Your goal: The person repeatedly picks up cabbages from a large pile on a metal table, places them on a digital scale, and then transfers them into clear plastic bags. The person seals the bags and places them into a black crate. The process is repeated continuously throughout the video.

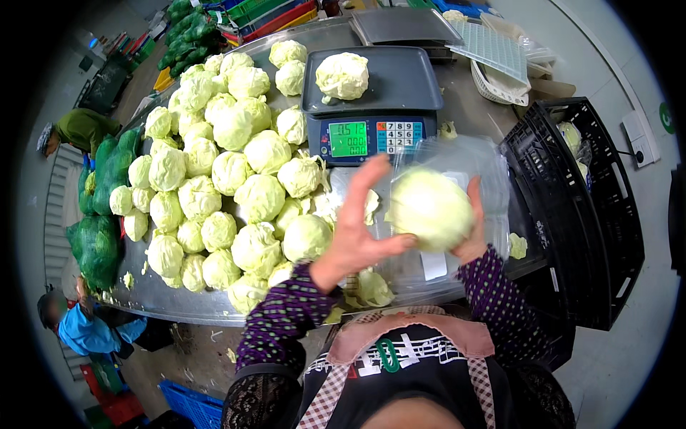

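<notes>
A pale green cabbage (430, 206), slightly blurred, rests in my right hand (468, 239), whose fingers curve round its right side. My left hand (361, 236) is spread open at the cabbage's left, its thumb tip touching or very close to it. Beneath both lies a stack of clear plastic bags (486, 179) on the steel table (153, 300). Behind them a digital scale (369, 136) has another cabbage (341, 74) on its grey pan. A large pile of cabbages (236, 179) covers the table to the left.
Black plastic crates (600, 236) stand at right, near white baskets (500, 82). Green mesh sacks (96, 250) line the left end. Two other people, one in green (82, 132), one in blue (86, 329), are on the left. A blue crate (189, 404) sits on the floor.
</notes>
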The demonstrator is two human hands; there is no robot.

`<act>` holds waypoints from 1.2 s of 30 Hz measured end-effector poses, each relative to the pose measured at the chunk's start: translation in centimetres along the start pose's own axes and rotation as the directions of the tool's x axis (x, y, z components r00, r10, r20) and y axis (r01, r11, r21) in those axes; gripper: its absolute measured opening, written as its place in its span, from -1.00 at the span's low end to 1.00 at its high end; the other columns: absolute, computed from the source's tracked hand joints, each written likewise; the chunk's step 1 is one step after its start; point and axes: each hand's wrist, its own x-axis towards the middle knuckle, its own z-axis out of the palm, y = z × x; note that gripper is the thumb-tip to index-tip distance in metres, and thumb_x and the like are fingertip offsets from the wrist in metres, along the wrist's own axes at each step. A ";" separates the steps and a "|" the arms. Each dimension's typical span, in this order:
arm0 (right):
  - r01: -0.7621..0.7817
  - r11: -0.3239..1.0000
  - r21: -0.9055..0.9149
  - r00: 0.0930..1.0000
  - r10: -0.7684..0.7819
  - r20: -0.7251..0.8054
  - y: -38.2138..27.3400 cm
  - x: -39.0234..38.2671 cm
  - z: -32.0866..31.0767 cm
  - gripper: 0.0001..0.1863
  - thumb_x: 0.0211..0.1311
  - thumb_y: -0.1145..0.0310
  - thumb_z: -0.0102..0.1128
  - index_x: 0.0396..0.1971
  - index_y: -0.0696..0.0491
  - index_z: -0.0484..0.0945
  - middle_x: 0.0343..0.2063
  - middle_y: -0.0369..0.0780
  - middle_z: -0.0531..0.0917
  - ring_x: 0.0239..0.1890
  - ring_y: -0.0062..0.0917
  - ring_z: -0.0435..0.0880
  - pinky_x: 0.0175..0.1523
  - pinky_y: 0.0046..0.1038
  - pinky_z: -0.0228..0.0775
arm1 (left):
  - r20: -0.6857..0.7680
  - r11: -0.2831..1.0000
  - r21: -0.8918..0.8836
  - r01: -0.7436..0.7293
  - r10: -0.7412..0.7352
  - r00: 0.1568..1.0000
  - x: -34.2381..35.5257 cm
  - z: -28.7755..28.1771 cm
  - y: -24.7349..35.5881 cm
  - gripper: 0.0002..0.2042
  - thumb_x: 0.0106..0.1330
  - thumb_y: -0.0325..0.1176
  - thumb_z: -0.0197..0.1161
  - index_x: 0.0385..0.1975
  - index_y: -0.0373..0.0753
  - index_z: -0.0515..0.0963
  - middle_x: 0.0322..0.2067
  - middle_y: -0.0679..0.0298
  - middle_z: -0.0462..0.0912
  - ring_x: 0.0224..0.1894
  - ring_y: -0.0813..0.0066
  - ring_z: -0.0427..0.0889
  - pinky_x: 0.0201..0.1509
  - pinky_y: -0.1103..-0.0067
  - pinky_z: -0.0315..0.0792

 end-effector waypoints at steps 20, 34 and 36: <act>0.443 0.785 0.433 0.896 -0.375 -0.238 4.0 -15.0 -20.0 -0.18 0.18 -0.21 0.11 0.36 -0.09 0.17 0.32 -0.12 0.29 0.30 -0.13 0.30 0.28 0.12 0.20 | 0.663 0.656 0.573 -0.491 -0.018 0.749 -8.5 16.1 -12.6 -0.41 0.33 -0.03 0.11 0.28 -0.23 0.28 0.35 -0.02 0.17 0.42 0.03 0.08 0.43 0.06 -0.03; -0.120 0.755 0.645 0.957 -0.085 0.278 6.8 -16.1 -23.9 0.02 0.17 -0.44 -0.14 0.34 0.16 0.11 0.33 0.11 0.17 0.34 0.04 0.21 0.32 0.17 0.12 | 0.615 0.734 0.521 -0.435 0.030 0.788 -7.9 16.7 -11.1 -0.56 0.17 -0.27 0.28 0.00 -0.39 0.47 0.15 0.00 0.43 0.19 0.07 0.41 0.20 0.34 0.39; -0.165 0.773 0.613 0.941 -0.063 0.332 6.1 -15.9 -22.7 0.02 0.18 -0.43 -0.15 0.35 0.17 0.10 0.33 0.11 0.18 0.34 0.04 0.21 0.32 0.16 0.12 | 0.576 0.682 0.568 -0.460 0.070 0.815 -7.4 17.0 -10.6 -0.60 0.19 -0.30 0.26 -0.02 -0.38 0.47 0.14 -0.02 0.44 0.19 0.06 0.43 0.20 0.32 0.39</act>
